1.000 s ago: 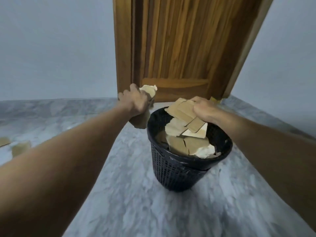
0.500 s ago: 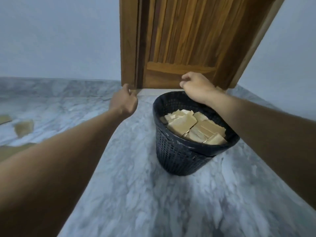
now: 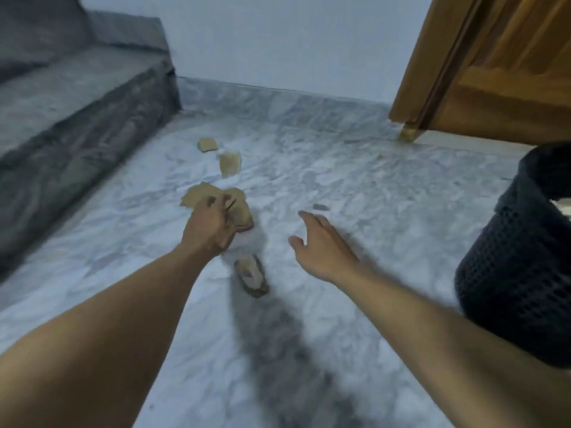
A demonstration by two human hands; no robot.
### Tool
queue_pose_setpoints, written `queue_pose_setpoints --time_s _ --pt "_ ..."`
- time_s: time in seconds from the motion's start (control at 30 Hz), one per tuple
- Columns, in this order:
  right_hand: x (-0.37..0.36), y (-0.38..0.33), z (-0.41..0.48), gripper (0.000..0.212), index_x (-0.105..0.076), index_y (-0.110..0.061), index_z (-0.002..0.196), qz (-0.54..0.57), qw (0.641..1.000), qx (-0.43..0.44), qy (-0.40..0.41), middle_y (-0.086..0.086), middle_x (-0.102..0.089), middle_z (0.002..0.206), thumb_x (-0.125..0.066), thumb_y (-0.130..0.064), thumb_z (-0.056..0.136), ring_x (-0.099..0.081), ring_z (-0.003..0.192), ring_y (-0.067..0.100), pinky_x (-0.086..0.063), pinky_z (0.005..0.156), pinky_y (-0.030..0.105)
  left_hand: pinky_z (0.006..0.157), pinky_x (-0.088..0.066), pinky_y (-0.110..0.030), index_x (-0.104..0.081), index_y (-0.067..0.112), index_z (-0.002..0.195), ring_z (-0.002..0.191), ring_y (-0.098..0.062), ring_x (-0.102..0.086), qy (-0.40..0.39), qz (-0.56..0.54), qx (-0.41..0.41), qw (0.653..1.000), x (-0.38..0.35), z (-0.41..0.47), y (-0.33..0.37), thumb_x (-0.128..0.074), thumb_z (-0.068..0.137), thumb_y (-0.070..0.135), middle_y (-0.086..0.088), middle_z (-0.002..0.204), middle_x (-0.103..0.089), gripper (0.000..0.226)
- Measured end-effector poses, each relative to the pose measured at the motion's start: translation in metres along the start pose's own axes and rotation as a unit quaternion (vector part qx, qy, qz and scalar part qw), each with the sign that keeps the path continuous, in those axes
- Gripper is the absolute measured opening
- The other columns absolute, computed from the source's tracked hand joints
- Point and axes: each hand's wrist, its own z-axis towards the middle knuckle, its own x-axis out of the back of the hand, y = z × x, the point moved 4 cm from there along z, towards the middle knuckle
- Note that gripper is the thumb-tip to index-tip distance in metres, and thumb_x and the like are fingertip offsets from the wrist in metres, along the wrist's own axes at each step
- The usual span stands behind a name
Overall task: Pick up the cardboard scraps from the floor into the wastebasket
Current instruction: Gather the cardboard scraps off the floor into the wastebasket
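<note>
1. Head view: the left hand [image 3: 211, 225] reaches down to the floor with its fingers curled round the near edge of the overlapping scraps [image 3: 242, 211], gripping them. Blur hides how many pieces it actually holds.
2. The right hand [image 3: 324, 247] hovers just to the right, apart from the left. Its palm faces down, its fingers are spread and relaxed, and it holds nothing and touches no cardboard.
3. The overlapping scraps lie on the marble floor [image 3: 355, 186] roughly midway between the sofa and the wastebasket. A tan corner sticks out to the left of the left hand's knuckles.
4. A crumpled scrap [image 3: 251, 278] lies nearer the person, between the two wrists and apart from both.
5. Two more pieces lie toward the floor's far edge. A middle scrap [image 3: 230, 163] sits just beyond the gripped ones, and a far scrap [image 3: 207, 144] lies beyond that, slightly left, near the sofa's corner.
6. The wastebasket [image 3: 519, 257], black mesh, stands upright at the floor's right edge, cut off by the frame and well apart from both hands. The right forearm crosses in front of its lower part.
7. A grey sofa [image 3: 77, 97] runs along the floor's left edge. A pale wall [image 3: 278, 41] closes the far edge, and a wooden door [image 3: 494, 72] stands at the far right corner.
</note>
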Motion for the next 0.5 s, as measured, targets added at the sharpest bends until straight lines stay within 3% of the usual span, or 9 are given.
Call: queue_pose_setpoints --time_s 0.1,0.2,0.3,0.33,0.4,0.5 --pt "-0.078 -0.015 0.016 0.071 0.002 -0.024 0.163 -0.047 0.997 0.025 -0.059 0.007 0.004 0.171 -0.036 -0.043 0.107 0.006 0.157 0.028 -0.003 0.125 0.053 0.101 -0.043 -0.052 -0.039 0.007 0.150 0.133 -0.044 -0.042 0.008 0.017 0.027 0.999 -0.012 0.021 -0.042 -0.040 0.089 0.041 -0.027 0.145 -0.044 0.071" --pt "-0.123 -0.028 0.048 0.068 0.007 -0.024 0.162 -0.102 0.993 0.043 -0.036 0.007 0.008 0.171 -0.025 -0.046 0.107 0.013 0.156 0.029 0.009 0.122 0.059 0.114 -0.033 -0.053 -0.031 0.018 0.156 0.142 -0.040 -0.033 0.025 0.013 0.039 0.999 -0.026 0.056 -0.066 -0.038 0.099 0.052 -0.020 0.155 -0.036 0.066" --pt "-0.126 -0.030 0.094 0.062 -0.006 -0.024 0.161 -0.155 0.986 0.026 0.056 0.009 -0.019 0.163 -0.016 -0.048 0.105 -0.007 0.152 0.033 0.002 0.118 0.068 0.117 -0.015 -0.063 -0.026 0.037 0.155 0.150 -0.035 -0.013 -0.039 0.063 0.093 0.993 -0.049 0.087 -0.092 -0.017 0.082 0.090 -0.010 0.165 -0.017 0.090" --pt "-0.121 -0.029 0.112 0.061 -0.009 -0.024 0.160 -0.161 0.983 0.016 0.082 0.008 -0.026 0.157 -0.018 -0.047 0.104 -0.014 0.149 0.033 -0.002 0.118 0.069 0.116 -0.011 -0.065 -0.026 0.039 0.152 0.151 -0.036 -0.009 -0.055 0.097 0.108 0.988 -0.054 0.094 -0.100 -0.017 0.078 0.093 -0.010 0.165 -0.013 0.093" --pt "-0.109 -0.026 0.151 0.061 -0.008 -0.024 0.160 -0.155 0.982 0.005 0.104 0.009 -0.026 0.154 -0.022 -0.047 0.106 -0.017 0.147 0.031 -0.004 0.118 0.068 0.115 -0.007 -0.066 -0.027 0.036 0.150 0.150 -0.037 -0.007 -0.033 0.132 0.128 0.982 -0.053 0.106 -0.119 -0.027 0.085 0.084 -0.012 0.164 -0.013 0.080" --pt "-0.095 -0.028 0.215 0.062 -0.005 -0.023 0.161 -0.152 0.982 0.021 0.112 0.010 -0.016 0.160 -0.021 -0.048 0.107 -0.009 0.151 0.029 -0.003 0.120 0.066 0.115 -0.012 -0.066 -0.035 0.026 0.146 0.148 -0.038 -0.014 0.028 0.157 0.121 0.980 -0.034 0.126 -0.148 -0.034 0.097 0.059 -0.016 0.156 -0.027 0.060"
